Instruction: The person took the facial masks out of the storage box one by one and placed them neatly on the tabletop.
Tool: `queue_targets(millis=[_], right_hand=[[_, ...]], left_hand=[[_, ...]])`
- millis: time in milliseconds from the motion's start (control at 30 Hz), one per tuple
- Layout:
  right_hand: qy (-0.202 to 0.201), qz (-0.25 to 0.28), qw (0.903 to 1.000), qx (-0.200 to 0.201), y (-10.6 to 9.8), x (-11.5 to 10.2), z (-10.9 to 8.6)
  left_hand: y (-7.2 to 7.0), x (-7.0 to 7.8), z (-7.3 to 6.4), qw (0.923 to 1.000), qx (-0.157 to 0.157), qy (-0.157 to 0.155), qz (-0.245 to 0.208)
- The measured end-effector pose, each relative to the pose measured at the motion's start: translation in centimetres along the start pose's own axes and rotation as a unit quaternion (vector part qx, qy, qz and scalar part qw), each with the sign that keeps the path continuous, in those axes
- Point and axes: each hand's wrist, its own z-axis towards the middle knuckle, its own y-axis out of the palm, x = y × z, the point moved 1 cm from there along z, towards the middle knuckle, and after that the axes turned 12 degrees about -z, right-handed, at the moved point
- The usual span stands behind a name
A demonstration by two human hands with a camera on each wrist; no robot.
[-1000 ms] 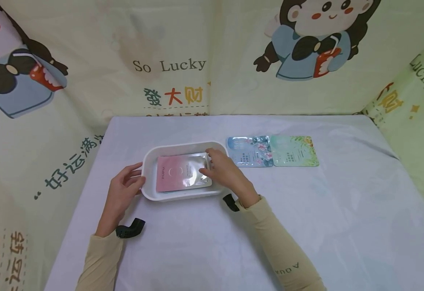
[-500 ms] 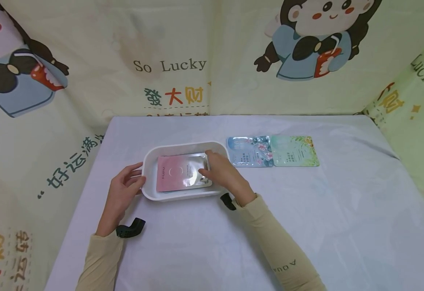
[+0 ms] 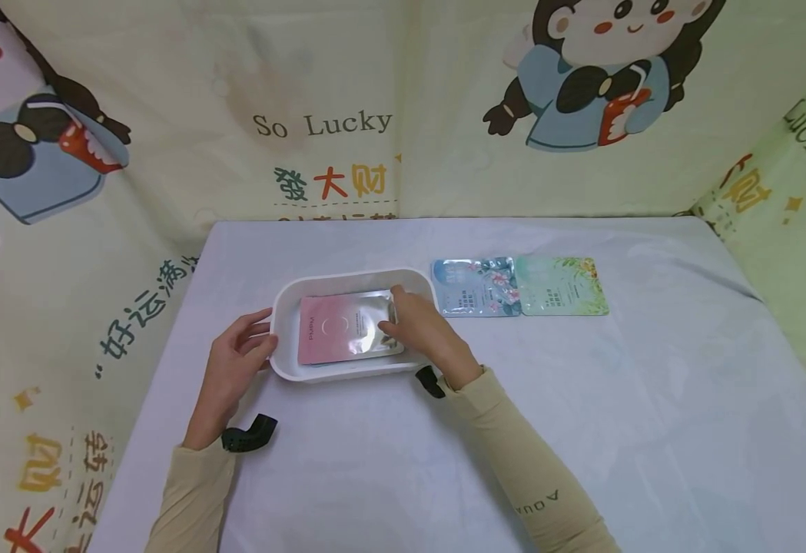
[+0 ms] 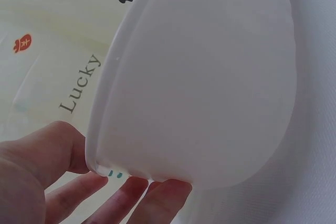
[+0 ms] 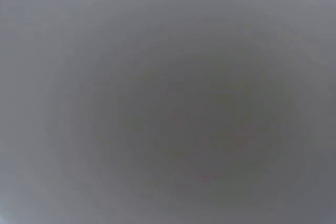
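Observation:
A white plastic tray [image 3: 290, 373] sits on the table, holding a pink and silver sheet mask packet [image 3: 326, 330]. My left hand [image 3: 230, 369] pinches the tray's left end; the left wrist view shows the thumb at the rim and fingers [image 4: 163, 200] against the outer wall [image 4: 199, 93]. Inside the right end, my right hand [image 3: 422, 326] grips the packet's silver end, thumb on top and fingers at the far right corner. Its fingertips are partly hidden. The right wrist view is only a grey blur. Whether more packets lie underneath is hard to tell.
Right of the tray, a blue floral packet [image 3: 475, 288] and a green floral packet [image 3: 563, 286] lie side by side, close to the tray's rim. White cloth covers the table [image 3: 651, 415]. A printed curtain [image 3: 444, 177] hangs along the back and sides.
My right wrist and forearm have shifted slightly left, while its fingers stay at the packet's silver end. The left hand, tray and floral packets keep their places.

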Motion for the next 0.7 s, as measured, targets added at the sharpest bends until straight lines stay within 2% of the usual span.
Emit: queue_targets(millis=[367, 700], right_hand=[[0.004, 0.053, 0.9985, 0.014, 0.17, -0.02, 0.40], [0.013, 0.062, 0.9979, 0.011, 0.60, -0.22, 0.57]], left_hand=[[-0.10, 0.26, 0.03, 1.0000, -0.001, 0.001, 0.004], [-0.23, 0.33, 0.12, 1.0000, -0.007, 0.001, 0.005]])
